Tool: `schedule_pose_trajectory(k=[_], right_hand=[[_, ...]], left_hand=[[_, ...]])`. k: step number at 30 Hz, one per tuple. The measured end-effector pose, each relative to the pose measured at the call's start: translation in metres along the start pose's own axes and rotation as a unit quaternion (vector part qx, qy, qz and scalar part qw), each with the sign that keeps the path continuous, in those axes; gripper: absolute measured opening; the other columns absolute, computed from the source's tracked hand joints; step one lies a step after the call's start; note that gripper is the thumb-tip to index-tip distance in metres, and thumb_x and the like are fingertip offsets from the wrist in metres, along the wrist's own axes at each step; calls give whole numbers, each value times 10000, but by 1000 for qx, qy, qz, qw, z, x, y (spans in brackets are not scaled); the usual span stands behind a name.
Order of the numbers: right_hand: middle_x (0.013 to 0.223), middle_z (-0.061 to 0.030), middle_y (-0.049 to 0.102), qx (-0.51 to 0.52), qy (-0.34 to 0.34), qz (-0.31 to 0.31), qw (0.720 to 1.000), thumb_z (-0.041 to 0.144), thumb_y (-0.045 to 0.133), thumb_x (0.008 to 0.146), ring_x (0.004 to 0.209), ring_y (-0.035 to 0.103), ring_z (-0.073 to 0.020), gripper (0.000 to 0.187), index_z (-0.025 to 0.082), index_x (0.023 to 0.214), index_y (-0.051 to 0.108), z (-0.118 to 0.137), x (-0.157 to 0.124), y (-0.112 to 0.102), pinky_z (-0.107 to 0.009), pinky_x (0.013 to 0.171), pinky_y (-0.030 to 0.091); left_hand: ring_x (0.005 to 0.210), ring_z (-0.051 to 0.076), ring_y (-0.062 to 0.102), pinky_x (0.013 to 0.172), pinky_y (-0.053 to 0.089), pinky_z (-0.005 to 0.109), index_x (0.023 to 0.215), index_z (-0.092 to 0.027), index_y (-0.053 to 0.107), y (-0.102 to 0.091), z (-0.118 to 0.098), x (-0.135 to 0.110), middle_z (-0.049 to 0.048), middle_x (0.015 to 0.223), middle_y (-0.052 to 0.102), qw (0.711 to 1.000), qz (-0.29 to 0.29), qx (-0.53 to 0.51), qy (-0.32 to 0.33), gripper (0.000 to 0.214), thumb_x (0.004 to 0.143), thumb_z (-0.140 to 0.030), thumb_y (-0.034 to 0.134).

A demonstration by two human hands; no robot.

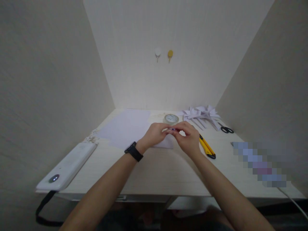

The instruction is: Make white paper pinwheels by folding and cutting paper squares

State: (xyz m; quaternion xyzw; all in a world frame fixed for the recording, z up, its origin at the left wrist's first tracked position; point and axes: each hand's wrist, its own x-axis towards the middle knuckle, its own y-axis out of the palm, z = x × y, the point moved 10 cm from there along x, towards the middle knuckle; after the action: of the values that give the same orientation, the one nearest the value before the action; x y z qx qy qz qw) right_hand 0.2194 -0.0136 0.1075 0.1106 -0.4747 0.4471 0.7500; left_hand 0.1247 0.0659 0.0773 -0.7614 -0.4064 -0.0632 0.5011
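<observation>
My left hand [155, 134], with a black watch on the wrist, and my right hand [189, 138] meet over the middle of the desk. Both are closed in a pinch on one small dark object [172, 129] between the fingertips; I cannot make out what it is. They hover above pale lilac paper sheets [125, 128]. A roll of clear tape [171, 119] lies just beyond the fingers. A yellow utility knife [207, 147] lies beside my right hand.
Folded white paper shapes [201, 114] and black scissors [226, 129] sit at the back right. A white device with a black strap [68, 166] lies along the left edge. Two hooks [163, 54] hang on the back wall. Walls enclose the white desk [156, 173] on three sides.
</observation>
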Motion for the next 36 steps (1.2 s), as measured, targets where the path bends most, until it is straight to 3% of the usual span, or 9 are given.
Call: schedule_pose_trajectory(k=[6, 12, 24, 36], right_hand=[[702, -18, 645, -28, -24, -13, 999, 254, 718, 791, 660, 595, -168, 9, 252, 783, 721, 7, -1, -2, -313, 660, 508], [760, -28, 654, -16, -21, -26, 999, 251, 713, 790, 682, 609, -163, 30, 255, 781, 741, 4, -2, -6, -306, 650, 516], [780, -31, 678, -8, -28, 9, 1000, 227, 689, 813, 685, 610, -161, 45, 239, 772, 705, 5, -1, 0, -307, 666, 521], [752, -33, 720, -7, -15, -6, 1000, 233, 706, 794, 690, 643, -173, 46, 235, 750, 719, 0, -1, -4, -309, 670, 532]], left_hand=[[974, 182, 679, 881, 488, 290, 1045, -183, 713, 2, -14, -3, 62, 1050, 743, 999, -6, 12, 46, 230, 891, -161, 543], [933, 188, 676, 843, 490, 297, 1040, -177, 697, 6, -12, -3, 62, 1015, 741, 998, 3, 57, 37, 225, 893, -153, 529], [873, 190, 665, 801, 492, 291, 960, -157, 684, 7, -13, -4, 69, 920, 722, 996, 5, 81, 28, 182, 902, -161, 512], [978, 202, 662, 876, 491, 318, 1044, -150, 673, 13, -13, -5, 85, 1039, 722, 997, 7, 52, 48, 234, 929, -161, 469]])
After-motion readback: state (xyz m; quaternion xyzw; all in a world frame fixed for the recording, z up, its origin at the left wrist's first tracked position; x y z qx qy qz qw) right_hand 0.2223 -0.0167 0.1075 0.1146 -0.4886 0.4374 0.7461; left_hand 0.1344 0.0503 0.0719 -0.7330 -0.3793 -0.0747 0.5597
